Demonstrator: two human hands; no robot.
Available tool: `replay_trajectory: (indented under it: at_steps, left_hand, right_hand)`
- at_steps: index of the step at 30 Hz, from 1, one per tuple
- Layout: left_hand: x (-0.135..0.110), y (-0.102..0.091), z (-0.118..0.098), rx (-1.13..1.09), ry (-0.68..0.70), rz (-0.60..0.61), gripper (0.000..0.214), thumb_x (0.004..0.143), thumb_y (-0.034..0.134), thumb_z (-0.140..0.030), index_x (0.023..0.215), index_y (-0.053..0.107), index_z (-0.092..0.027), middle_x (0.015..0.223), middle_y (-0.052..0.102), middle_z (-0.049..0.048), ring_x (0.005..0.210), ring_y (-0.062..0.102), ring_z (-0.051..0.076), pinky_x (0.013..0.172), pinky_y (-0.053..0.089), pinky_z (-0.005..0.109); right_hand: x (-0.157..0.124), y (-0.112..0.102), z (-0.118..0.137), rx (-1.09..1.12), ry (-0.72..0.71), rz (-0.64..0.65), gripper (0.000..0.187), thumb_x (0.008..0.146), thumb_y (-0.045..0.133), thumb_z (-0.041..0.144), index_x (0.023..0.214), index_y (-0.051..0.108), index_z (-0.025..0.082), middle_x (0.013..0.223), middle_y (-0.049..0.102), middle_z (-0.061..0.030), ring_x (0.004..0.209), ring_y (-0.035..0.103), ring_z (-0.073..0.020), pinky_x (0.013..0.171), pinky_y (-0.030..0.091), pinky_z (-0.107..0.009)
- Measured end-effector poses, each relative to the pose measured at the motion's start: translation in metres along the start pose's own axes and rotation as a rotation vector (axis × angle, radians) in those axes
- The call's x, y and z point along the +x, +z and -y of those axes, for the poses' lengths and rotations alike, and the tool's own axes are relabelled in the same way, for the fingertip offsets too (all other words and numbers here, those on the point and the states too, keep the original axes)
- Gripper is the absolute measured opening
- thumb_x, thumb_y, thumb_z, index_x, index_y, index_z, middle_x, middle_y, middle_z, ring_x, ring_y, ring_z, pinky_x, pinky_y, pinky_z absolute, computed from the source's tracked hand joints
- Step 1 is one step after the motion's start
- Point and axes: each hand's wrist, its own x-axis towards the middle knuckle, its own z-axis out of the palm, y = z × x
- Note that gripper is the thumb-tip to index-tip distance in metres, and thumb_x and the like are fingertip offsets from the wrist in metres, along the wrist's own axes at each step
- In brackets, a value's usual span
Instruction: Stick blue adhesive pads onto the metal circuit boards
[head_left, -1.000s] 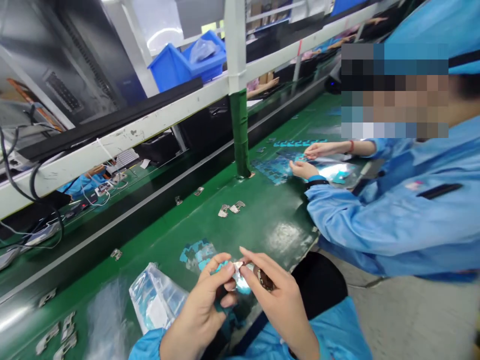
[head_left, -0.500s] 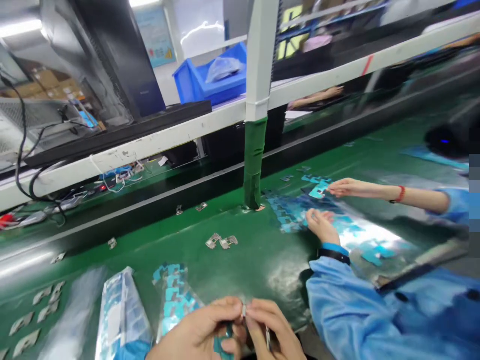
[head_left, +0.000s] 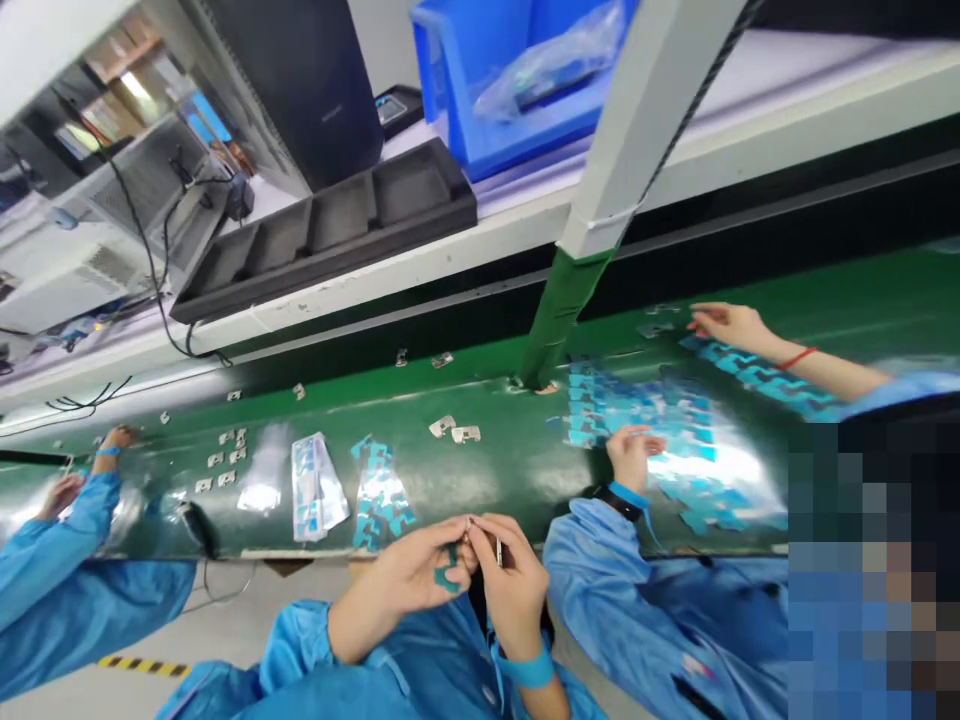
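My left hand (head_left: 409,565) is closed, with a teal film piece (head_left: 450,578) between its fingers. Its thumb and forefinger meet the fingertips of my right hand (head_left: 514,575) at a small silvery part (head_left: 469,524), mostly covered by the fingers. My right hand is closed too, and a slim metal tool (head_left: 499,550) shows between its fingers; its tip is hidden. Just beyond my hands a clear sheet of teal film pieces (head_left: 381,500) lies on the green bench (head_left: 480,480). Two small metal parts (head_left: 456,431) rest farther out.
At right a co-worker's hands (head_left: 636,455) are over film sheets (head_left: 675,420). Another person's hands (head_left: 112,440) are at far left. A packet of film strips (head_left: 319,487) and metal parts (head_left: 226,458) lie left. A post (head_left: 577,270), black tray (head_left: 330,230) and blue bin (head_left: 517,110) stand behind.
My view has tilted down and drawn back, so sleeves and the left-hand person now show. The co-worker's far hand has moved away from the film piece. My hands keep their pinch.
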Motion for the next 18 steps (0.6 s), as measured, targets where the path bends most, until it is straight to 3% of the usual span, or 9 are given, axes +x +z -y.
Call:
replay_trajectory:
  at_steps: [3,6,10,12,15,18]
  left_hand:
    - [-0.047,0.011,0.006,-0.045,0.004,0.011,0.037,0.061,0.095,-0.02,0.09,0.073,-0.012,0.077,0.062,0.0037,0.061,0.055,0.008,0.047,0.032,0.015]
    - [-0.089,0.019,0.018,-0.086,0.097,0.017,0.03,0.067,0.092,-0.021,0.091,0.073,-0.016,0.079,0.063,0.0039,0.063,0.057,0.009,0.047,0.034,0.014]
    - [-0.121,0.02,0.032,-0.128,0.269,0.005,0.02,0.075,0.086,-0.025,0.084,0.072,-0.016,0.077,0.061,0.0028,0.063,0.054,0.008,0.047,0.035,0.014]
    - [-0.125,0.013,0.034,-0.13,0.327,-0.003,0.021,0.076,0.086,-0.026,0.084,0.07,-0.014,0.079,0.061,0.0034,0.066,0.055,0.008,0.047,0.035,0.013]
    - [-0.117,-0.008,0.037,-0.1,0.381,-0.032,0.023,0.077,0.084,-0.025,0.083,0.067,-0.012,0.081,0.061,0.0046,0.07,0.058,0.01,0.048,0.036,0.015]
    - [-0.091,-0.03,0.051,-0.031,0.451,-0.119,0.019,0.086,0.075,-0.025,0.083,0.063,-0.011,0.077,0.059,0.0013,0.066,0.057,0.01,0.048,0.039,0.017]
  right_hand:
    - [-0.013,-0.005,0.047,-0.011,0.056,0.058,0.013,0.089,0.071,0.029,0.097,0.073,0.018,0.091,0.074,-0.0078,0.083,0.072,-0.0214,0.075,0.06,-0.035]
    - [-0.024,-0.01,0.092,-0.009,0.05,0.159,0.009,0.087,0.073,0.029,0.086,0.077,0.021,0.092,0.075,-0.0081,0.091,0.071,-0.0235,0.085,0.058,-0.04]
    - [-0.04,-0.008,0.127,0.014,0.096,0.208,0.015,0.083,0.076,0.034,0.091,0.081,0.022,0.101,0.071,-0.0091,0.093,0.067,-0.0233,0.085,0.055,-0.039]
    - [-0.046,-0.003,0.125,0.037,0.169,0.162,0.026,0.084,0.075,0.039,0.103,0.078,0.021,0.101,0.069,-0.0079,0.086,0.065,-0.0199,0.08,0.055,-0.036]
    - [-0.045,0.009,0.1,0.076,0.333,0.011,0.042,0.095,0.062,0.047,0.126,0.065,0.02,0.092,0.068,-0.0031,0.068,0.059,-0.0134,0.065,0.052,-0.029]
    - [-0.033,0.021,0.061,0.087,0.528,-0.162,0.036,0.102,0.054,0.045,0.123,0.06,0.016,0.093,0.066,-0.0029,0.066,0.061,-0.0125,0.06,0.053,-0.028]
